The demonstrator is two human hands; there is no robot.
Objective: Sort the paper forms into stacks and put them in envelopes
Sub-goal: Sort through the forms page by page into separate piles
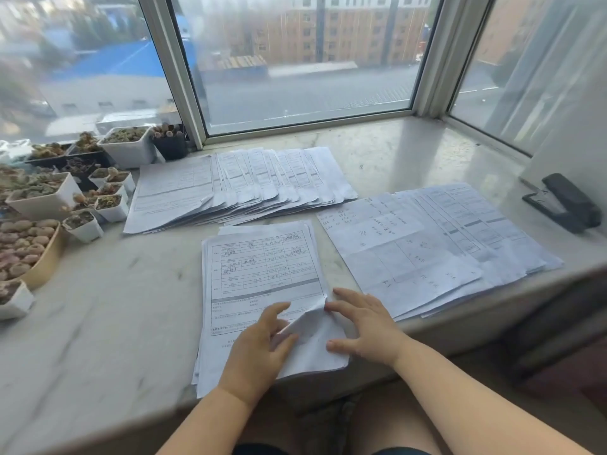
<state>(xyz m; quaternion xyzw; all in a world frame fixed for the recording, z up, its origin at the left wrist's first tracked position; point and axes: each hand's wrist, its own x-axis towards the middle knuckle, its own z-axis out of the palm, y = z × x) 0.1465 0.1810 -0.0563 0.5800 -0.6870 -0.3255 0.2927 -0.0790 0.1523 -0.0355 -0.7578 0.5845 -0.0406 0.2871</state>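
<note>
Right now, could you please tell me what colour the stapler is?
Black; the stapler shows best in the head view, far right.

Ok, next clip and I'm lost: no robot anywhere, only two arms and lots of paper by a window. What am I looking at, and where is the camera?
There is no machine here. A person wears one wide-angle camera on the head, looking down at their own hands. They sit at a marble windowsill. The nearest stack of forms lies under both hands: the left hand and the right hand are lifting the top sheet's lower right corner. A fanned-out stack lies behind it, and another spread stack to the right. Small plant pots crowd the left side; a black stapler sits far right. No envelope is in view.
</note>
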